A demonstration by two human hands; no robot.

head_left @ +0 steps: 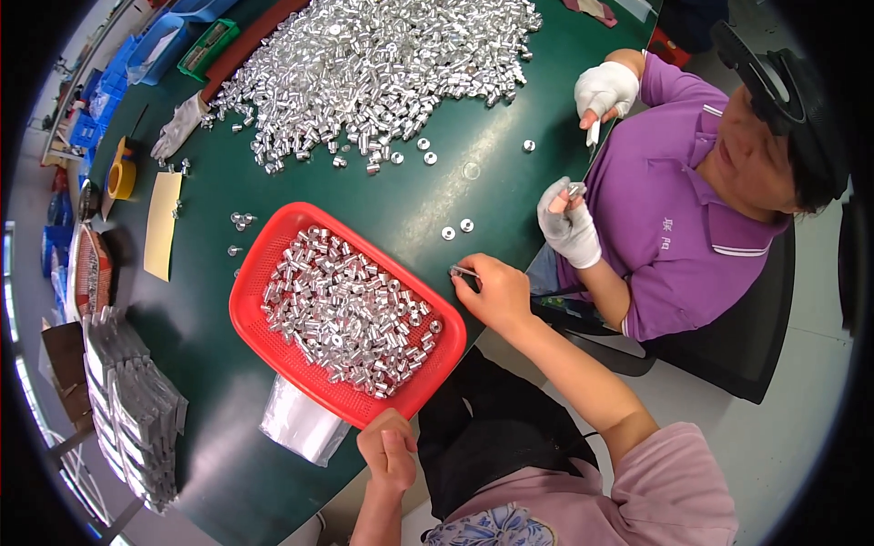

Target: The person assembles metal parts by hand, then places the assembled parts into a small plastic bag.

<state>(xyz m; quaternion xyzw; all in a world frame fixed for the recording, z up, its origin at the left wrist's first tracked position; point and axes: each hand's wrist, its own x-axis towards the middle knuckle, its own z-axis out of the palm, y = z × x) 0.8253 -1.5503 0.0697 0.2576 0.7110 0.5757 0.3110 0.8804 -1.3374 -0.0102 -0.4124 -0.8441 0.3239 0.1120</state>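
A red perforated plastic basket (244, 305) stands at the table's near edge, filled with small shiny metal cylindrical parts (350, 314). Just right of its rim, my right hand (496, 291) pinches a small silvery metal part (458, 270) between thumb and fingertips, low over the table. Two loose flanged metal parts (457, 229) lie a little beyond that hand. My left hand (389, 450) is closed at the basket's near corner; whatever its curled fingers hold, if anything, is hidden.
A large heap of metal parts (382, 73) covers the far side of the green table (510, 196). At right sits a co-worker (692, 209) in purple with white gloves, holding small items. Stacked plastic packs (132, 409), yellow tape (121, 173) and a clear bag (305, 423) lie at left.
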